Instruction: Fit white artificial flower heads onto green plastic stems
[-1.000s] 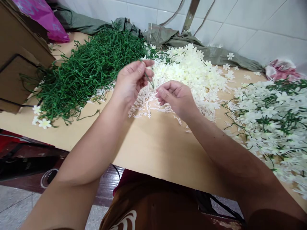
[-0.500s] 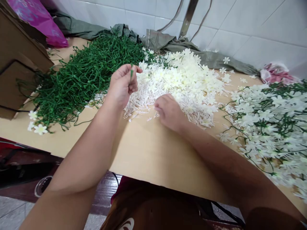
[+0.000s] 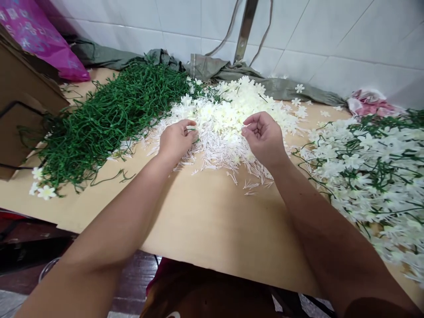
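My left hand (image 3: pixel 178 140) is closed in a pinch in front of the flower heap. A bit of green stem (image 3: pixel 197 141) shows at its fingers, most of it hidden by the hand. My right hand (image 3: pixel 265 139) hovers at the right part of the heap, thumb and forefinger pinched together against the white flowers. Whatever lies between those fingertips is too small to make out. Between and behind both hands spreads a heap of loose white artificial flower heads (image 3: pixel 228 115) with thin white stalks (image 3: pixel 212 152). To the left lies a pile of green plastic stems (image 3: pixel 112 115).
Flowers on green stems (image 3: pixel 371 163) are piled at the right. A cardboard box (image 3: pixel 24 101) and a purple bag (image 3: pixel 49 44) stand at the left. Grey-green cloth (image 3: pixel 274 88) runs along the tiled wall, with a pink-and-white bundle (image 3: pixel 371 102) at its right end.
My left hand has come down and toward the heap with the green stem. My right hand has moved right and up to the flowers. Some stalks now lie nearer the front.
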Demonstrator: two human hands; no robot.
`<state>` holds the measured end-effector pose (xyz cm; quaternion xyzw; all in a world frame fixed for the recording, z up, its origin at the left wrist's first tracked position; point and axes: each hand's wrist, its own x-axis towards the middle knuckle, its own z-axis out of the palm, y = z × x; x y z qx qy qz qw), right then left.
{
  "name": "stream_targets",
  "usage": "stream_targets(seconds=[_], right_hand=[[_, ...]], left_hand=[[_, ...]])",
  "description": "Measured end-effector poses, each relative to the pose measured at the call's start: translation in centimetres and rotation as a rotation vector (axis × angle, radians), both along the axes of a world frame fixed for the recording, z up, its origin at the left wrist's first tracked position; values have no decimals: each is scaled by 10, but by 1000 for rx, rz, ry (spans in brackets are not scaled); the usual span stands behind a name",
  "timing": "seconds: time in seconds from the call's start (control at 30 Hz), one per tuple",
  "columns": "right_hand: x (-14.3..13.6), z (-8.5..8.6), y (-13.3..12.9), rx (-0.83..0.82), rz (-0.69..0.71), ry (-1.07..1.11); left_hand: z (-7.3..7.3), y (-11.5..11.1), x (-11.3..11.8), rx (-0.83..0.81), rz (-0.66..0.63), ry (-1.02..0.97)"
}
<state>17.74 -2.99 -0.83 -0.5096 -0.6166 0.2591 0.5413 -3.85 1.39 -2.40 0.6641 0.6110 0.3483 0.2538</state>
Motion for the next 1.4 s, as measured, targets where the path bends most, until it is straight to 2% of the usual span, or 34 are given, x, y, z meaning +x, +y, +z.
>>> stream_targets(seconds=[0.17,0.4,0.6,0.67,0.77,0.9,0.97,1.07,1.2,1.4], right_hand=[[-4,-1,-5,-21,50,-45],[-11,-7,-8,-88,139,-132],[-15,-7,-9,-71,178,-131],[-17,-7,-10,-74,173,-129],[-18,-6,-11,-81,164,-103],[-21,-4,-11,-45,142,-61],[-23,-3,-11,14,106,-65],[-27,0,-12,124,59,-81],[-29,1,-14,236,27,-167],[-27,-6,-11,329,-8,-307]], left_hand=[[-3,4,2,38,35,247],[1,1,3,93,23,298],[4,-2,7,93,-10,413],[3,0,5,106,36,320],[6,5,0,112,83,-4],[21,4,-1,121,111,-426],[28,-2,3,44,98,-606],[34,-15,14,-214,6,-837],[30,-29,28,-470,-128,-991],[20,-35,35,-613,-214,-1093]])
